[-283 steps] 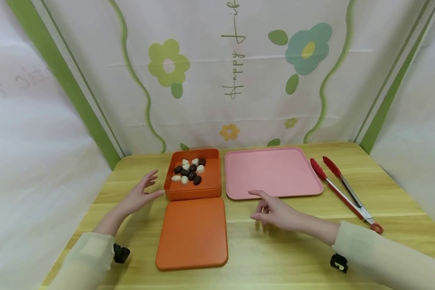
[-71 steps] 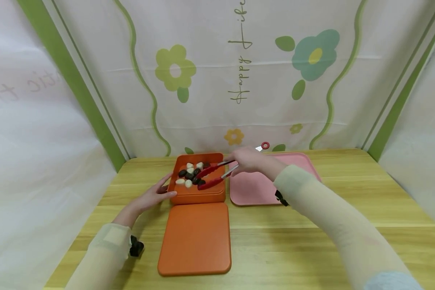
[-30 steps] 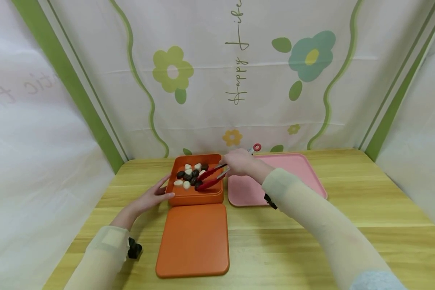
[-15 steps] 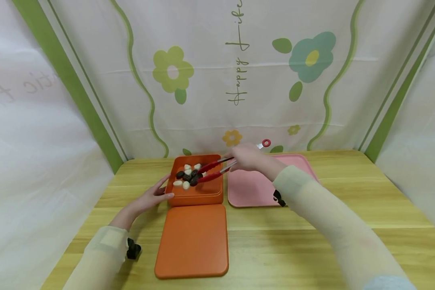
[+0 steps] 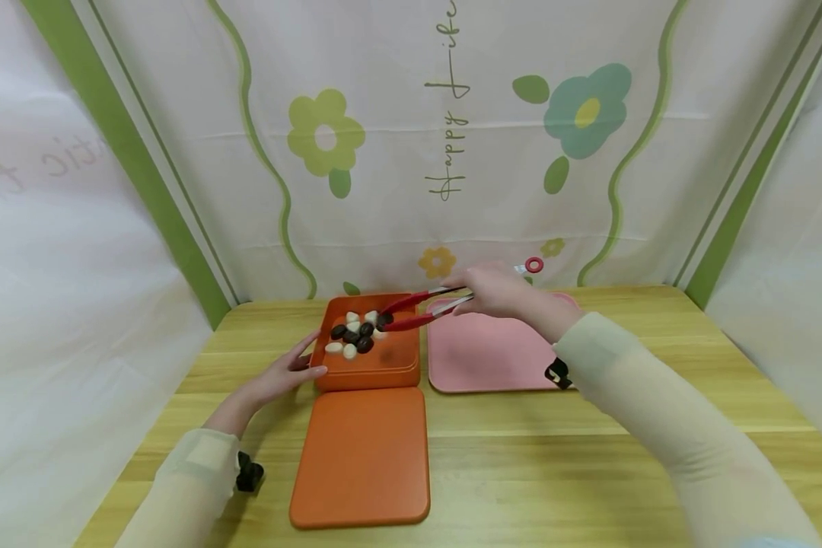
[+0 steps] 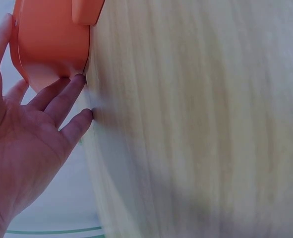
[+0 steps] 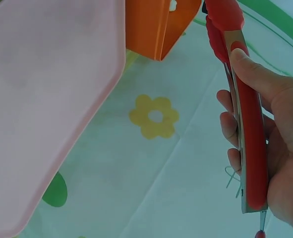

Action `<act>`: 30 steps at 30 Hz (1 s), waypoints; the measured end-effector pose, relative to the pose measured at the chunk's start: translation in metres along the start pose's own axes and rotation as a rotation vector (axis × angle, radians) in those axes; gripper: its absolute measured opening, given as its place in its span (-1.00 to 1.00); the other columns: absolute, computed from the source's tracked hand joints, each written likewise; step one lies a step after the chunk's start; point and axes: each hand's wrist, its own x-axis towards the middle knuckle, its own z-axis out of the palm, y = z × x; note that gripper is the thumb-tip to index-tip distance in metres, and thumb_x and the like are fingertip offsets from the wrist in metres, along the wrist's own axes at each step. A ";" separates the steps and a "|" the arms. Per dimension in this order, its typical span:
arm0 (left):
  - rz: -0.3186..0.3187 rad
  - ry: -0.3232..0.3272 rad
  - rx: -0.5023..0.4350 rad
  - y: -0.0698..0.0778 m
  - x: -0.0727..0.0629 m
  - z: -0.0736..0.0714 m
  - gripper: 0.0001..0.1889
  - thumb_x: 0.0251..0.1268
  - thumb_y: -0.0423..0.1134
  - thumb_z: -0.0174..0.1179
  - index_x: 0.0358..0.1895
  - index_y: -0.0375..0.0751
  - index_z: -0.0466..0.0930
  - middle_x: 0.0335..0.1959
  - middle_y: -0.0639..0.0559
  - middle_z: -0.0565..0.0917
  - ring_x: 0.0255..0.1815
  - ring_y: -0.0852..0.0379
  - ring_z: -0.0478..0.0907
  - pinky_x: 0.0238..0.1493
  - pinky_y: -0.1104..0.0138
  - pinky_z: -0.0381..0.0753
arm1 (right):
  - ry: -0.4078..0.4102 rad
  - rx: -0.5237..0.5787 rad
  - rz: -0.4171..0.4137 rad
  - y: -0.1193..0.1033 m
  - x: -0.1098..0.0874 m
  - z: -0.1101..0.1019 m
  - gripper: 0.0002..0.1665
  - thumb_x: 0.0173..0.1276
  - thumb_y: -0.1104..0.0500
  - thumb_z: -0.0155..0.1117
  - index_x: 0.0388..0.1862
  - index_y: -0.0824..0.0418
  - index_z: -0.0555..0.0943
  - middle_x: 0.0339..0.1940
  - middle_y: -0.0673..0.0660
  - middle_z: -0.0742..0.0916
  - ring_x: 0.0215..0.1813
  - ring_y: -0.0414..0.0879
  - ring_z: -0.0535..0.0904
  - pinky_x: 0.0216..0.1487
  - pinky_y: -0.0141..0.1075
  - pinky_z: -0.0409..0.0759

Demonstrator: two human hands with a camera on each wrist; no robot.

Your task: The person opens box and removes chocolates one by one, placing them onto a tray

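Note:
In the head view, my right hand (image 5: 496, 291) grips red-and-silver tongs (image 5: 411, 323) over the right side of an orange box (image 5: 397, 361). A dark chocolate-like piece (image 5: 384, 322) shows at the tongs' tips, seemingly raised above a shadow on the box floor. Thumb and fingers wrap the tongs' handle in the right wrist view. Several dark and white pieces (image 5: 350, 351) lie clustered in the box's left half. My left hand (image 5: 284, 378) touches the box's left side near its front corner; its spread, fairly straight fingers show in the left wrist view.
An orange lid (image 5: 361, 457) lies flat in front of the box. To the box's right is a pink tray (image 5: 489, 358), partly beneath my right arm. All rest on a wooden table (image 5: 555, 472), with a flower-printed curtain (image 5: 383, 152) behind.
My right hand first took up the tongs from the table's right and reached into the box. Since half a second ago, the tongs have risen and shifted right. My left hand stays at the box.

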 end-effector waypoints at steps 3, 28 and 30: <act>-0.002 0.003 0.006 -0.001 0.000 0.000 -0.12 0.42 -0.01 0.15 0.59 0.12 -0.26 0.52 -0.36 -0.03 0.48 -0.34 -0.05 0.35 -0.21 0.03 | 0.021 0.004 0.001 0.005 -0.007 -0.003 -0.37 0.14 -0.05 0.51 0.20 0.10 0.64 0.13 0.09 0.68 0.15 0.06 0.59 0.05 0.00 0.53; -0.003 0.007 0.027 0.001 0.000 -0.001 -0.12 0.42 -0.02 0.15 0.59 0.12 -0.26 0.49 -0.41 0.04 0.48 -0.34 -0.02 0.35 -0.22 0.04 | 0.064 -0.046 0.104 0.050 -0.052 -0.015 -0.45 0.11 -0.01 0.53 0.08 0.13 0.69 -0.11 0.08 0.74 -0.20 0.05 0.61 -0.29 -0.01 0.52; -0.002 0.006 0.029 0.001 0.000 -0.001 -0.12 0.42 -0.01 0.15 0.59 0.12 -0.26 0.49 -0.40 0.02 0.48 -0.34 -0.03 0.35 -0.22 0.03 | 0.062 -0.051 0.106 0.055 -0.054 -0.012 -0.46 0.11 -0.01 0.54 0.07 0.14 0.69 -0.12 0.09 0.75 -0.20 0.07 0.61 -0.28 -0.01 0.52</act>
